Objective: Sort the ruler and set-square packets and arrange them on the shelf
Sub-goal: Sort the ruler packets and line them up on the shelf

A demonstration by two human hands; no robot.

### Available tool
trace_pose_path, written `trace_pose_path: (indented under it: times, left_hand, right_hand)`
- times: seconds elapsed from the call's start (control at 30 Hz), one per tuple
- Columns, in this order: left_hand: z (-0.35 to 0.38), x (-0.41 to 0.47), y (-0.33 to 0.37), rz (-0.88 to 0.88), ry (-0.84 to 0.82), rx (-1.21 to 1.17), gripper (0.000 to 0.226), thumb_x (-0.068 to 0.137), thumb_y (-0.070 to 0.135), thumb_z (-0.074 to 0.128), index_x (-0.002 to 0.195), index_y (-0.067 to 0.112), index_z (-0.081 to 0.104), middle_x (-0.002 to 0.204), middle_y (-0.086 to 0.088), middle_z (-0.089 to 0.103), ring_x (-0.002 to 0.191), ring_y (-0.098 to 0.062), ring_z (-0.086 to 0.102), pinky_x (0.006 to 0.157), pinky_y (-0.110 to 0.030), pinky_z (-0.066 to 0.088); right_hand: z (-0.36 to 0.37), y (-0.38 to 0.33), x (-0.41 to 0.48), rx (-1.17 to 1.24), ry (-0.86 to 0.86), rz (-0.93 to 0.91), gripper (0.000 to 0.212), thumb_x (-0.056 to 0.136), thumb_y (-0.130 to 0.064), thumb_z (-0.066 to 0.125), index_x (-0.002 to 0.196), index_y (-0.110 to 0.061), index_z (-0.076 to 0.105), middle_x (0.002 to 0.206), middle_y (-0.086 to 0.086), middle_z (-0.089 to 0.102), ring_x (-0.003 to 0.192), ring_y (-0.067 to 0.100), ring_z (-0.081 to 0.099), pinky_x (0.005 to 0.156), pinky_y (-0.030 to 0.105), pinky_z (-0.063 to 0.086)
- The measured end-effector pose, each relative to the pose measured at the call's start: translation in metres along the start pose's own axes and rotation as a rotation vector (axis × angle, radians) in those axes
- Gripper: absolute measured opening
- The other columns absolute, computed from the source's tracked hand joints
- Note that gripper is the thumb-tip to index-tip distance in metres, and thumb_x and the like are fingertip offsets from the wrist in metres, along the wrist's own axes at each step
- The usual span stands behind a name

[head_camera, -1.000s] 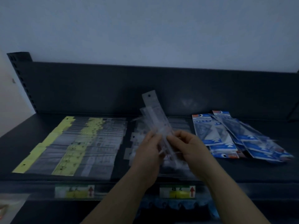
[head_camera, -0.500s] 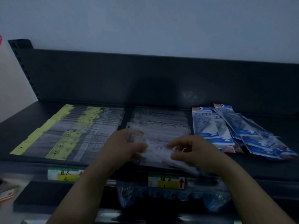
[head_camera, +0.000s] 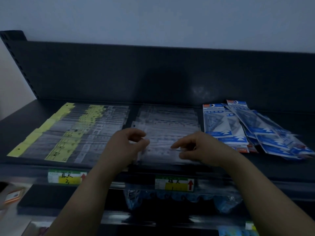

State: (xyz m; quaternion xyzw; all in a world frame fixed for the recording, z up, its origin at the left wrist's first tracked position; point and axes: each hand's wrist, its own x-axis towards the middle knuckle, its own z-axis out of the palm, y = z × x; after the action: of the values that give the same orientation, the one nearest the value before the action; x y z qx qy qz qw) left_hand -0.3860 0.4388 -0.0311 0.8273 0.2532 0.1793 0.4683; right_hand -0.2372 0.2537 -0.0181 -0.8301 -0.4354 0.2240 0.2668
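Clear ruler packets lie in overlapping rows in the middle of the dark shelf. My left hand hovers at their left end, fingers loosely curled and apart. My right hand rests on the front packets, with forefinger and thumb pinched on the edge of the nearest ones. Yellow-tagged ruler packets cover the left part of the shelf in neat rows. Blue set-square packets lie fanned in a loose heap on the right.
The shelf's dark back panel rises behind the packets. Two price labels with red arrows sit on the front rail. A bag of blue items is on the shelf below. Bare shelf shows at the far right.
The bundle of clear packets that both hands held upright has been laid flat on the middle stack. My hands have moved apart along it, and the left hand's grip has loosened.
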Motion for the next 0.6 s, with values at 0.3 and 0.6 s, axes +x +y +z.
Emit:
trace_pose_path:
  times: [0.3, 0.6]
  left_hand:
    - [0.003, 0.0, -0.008, 0.13, 0.063, 0.258, 0.025, 0.085, 0.029, 0.07, 0.109, 0.028, 0.064, 0.106, 0.014, 0.063, 0.096, -0.004, 0.057, 0.084, -0.025, 0.047]
    - [0.01, -0.003, -0.006, 0.068, -0.054, 0.459, 0.05, 0.094, 0.034, 0.056, 0.141, 0.022, 0.043, 0.146, 0.002, 0.042, 0.126, -0.017, 0.046, 0.101, -0.03, 0.037]
  right_hand:
    - [0.01, 0.016, -0.02, -0.09, 0.214, -0.053, 0.037, 0.084, -0.035, 0.069, 0.119, -0.035, 0.06, 0.121, -0.02, 0.051, 0.101, -0.012, 0.048, 0.092, 0.012, 0.04]
    - [0.015, 0.031, -0.036, -0.081, 0.214, 0.049, 0.054, 0.095, -0.04, 0.048, 0.145, -0.034, 0.031, 0.157, -0.018, 0.013, 0.143, 0.003, 0.015, 0.109, 0.019, 0.016]
